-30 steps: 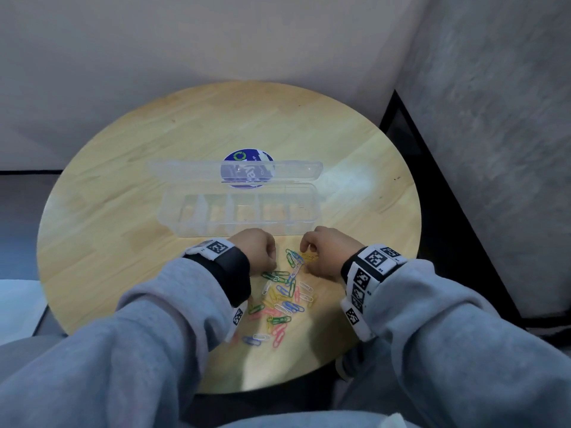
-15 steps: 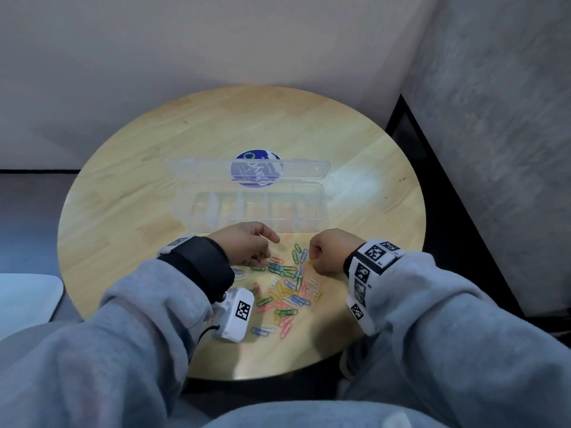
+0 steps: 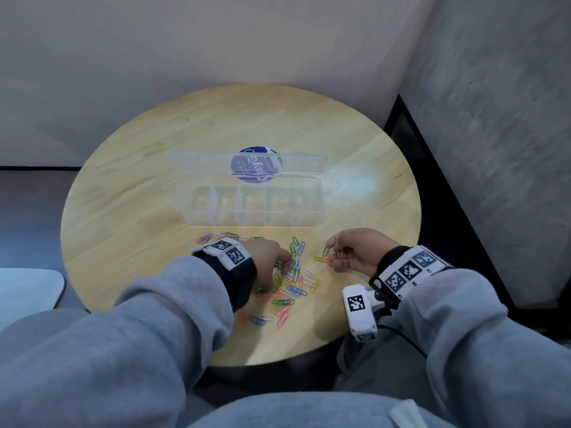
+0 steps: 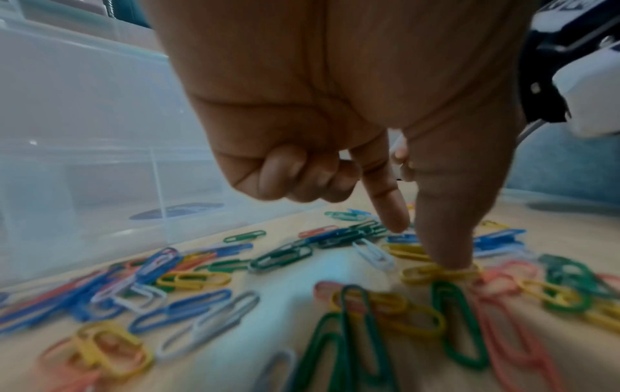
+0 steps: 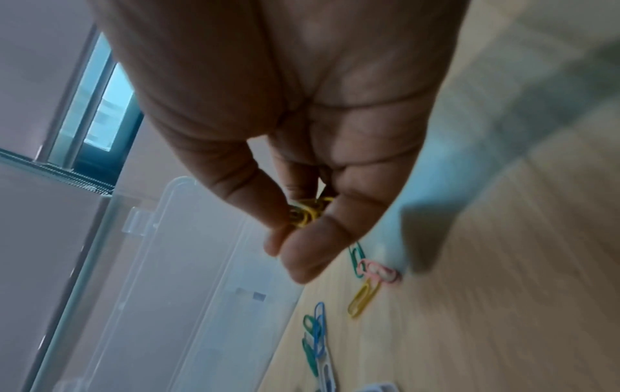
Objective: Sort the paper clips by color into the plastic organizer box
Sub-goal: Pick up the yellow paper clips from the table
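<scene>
The clear plastic organizer box [image 3: 247, 222] lies open mid-table with its lid [image 3: 197, 160] folded back; its compartments look bare. Several coloured paper clips [image 3: 292, 293] are scattered in front of it. My left hand [image 3: 285, 267] is down in the pile. In the left wrist view its thumb [image 4: 446, 238] presses a yellow clip [image 4: 419, 274] against the table, the index finger [image 4: 389, 207] points down and the other fingers are curled. My right hand [image 3: 332, 251], to the right of the pile, pinches a few yellow clips [image 5: 307, 212] between thumb and fingertips just above the table.
The round wooden table [image 3: 139, 196] has a blue sticker [image 3: 256, 165] under the box lid. More clips [image 3: 216, 237] lie left of my left wrist. A green [image 5: 355, 258], a pink [image 5: 382, 271] and a yellow clip [image 5: 364, 298] lie under my right hand. Walls stand behind and to the right.
Both fists were close together over the pile. The left hand has reached into the clips and spread some leftward. The right hand has drawn away to the right with yellow clips.
</scene>
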A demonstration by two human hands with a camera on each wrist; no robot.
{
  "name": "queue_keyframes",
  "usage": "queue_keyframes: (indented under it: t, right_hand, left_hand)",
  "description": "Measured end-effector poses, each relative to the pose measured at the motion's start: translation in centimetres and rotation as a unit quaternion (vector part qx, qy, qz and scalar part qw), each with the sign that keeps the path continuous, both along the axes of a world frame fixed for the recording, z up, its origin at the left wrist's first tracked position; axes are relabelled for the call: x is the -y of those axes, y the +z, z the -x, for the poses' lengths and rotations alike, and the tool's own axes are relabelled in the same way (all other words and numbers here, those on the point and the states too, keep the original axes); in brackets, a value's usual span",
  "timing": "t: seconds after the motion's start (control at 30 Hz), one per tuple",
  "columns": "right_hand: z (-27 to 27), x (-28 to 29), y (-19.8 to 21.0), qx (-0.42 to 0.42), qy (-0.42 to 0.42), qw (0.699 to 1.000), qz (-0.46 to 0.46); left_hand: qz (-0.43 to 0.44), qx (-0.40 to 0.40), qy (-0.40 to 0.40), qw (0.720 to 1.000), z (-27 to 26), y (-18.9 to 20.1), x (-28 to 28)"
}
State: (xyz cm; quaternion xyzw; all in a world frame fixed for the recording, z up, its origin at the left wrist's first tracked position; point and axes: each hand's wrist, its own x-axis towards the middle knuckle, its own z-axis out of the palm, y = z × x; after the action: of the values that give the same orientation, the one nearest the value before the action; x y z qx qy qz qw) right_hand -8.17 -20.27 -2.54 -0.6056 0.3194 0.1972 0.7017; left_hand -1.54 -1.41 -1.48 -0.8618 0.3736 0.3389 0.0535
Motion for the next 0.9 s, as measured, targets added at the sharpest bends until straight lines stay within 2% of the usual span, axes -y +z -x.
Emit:
queue_keyframes:
  t: [0.1, 0.17, 0.23, 0.3, 0.4, 0.47, 0.6, 0.73, 0.83, 0.9]
  right_hand:
    - [-0.1, -0.4, -0.3, 0.011, 0.042, 0.998, 0.050]
    - [-0.1, -0.5, -0.2, 0.028, 0.122, 0.983, 0.133]
    - [0.0, -0.7, 0.1, 0.034, 0.236, 0.941, 0.240]
    - [-0.2, -1.0, 0.2, 0.031, 0.311, 0.896, 0.316]
    - [-0.4, -1.5, 0.0, 0.024, 0.343, 0.837, 0.425]
    - [-0.5, -1.9, -0.1, 0.023, 0.350, 0.814, 0.463]
    - [-0.6, -2.2, -0.4, 0.021, 0.371, 0.796, 0.478]
    - [-0.6, -1.7, -0.5, 0.033, 0.346, 0.806, 0.480]
    - [-0.5, -1.2, -0.4, 0.033, 0.327, 0.808, 0.490]
    - [-0.3, -1.3, -0.4, 0.027, 0.338, 0.803, 0.491]
  left_hand:
    - [0.009, 0.009, 0.005, 1.000, 0.3, -0.5, 0.1]
    - [0.018, 0.017, 0.016, 1.000, 0.4, -0.8, 0.2]
    - [0.016, 0.022, 0.018, 0.999, 0.4, -1.0, 0.1]
    - [0.013, 0.028, 0.016, 0.999, 0.4, -1.2, 0.1]
    - [0.017, 0.027, 0.026, 0.999, 0.3, -1.4, 0.0]
    - [0.024, 0.026, 0.037, 0.999, 0.2, -1.6, 0.0]
    - [0.037, 0.005, 0.069, 0.997, 0.0, -1.7, -0.3]
    - [0.084, -0.016, 0.122, 0.989, -0.3, -1.1, -0.7]
    - [0.143, -0.067, 0.192, 0.969, -1.1, -0.2, -1.3]
    - [0.193, -0.137, 0.243, 0.941, -1.7, 0.4, -1.8]
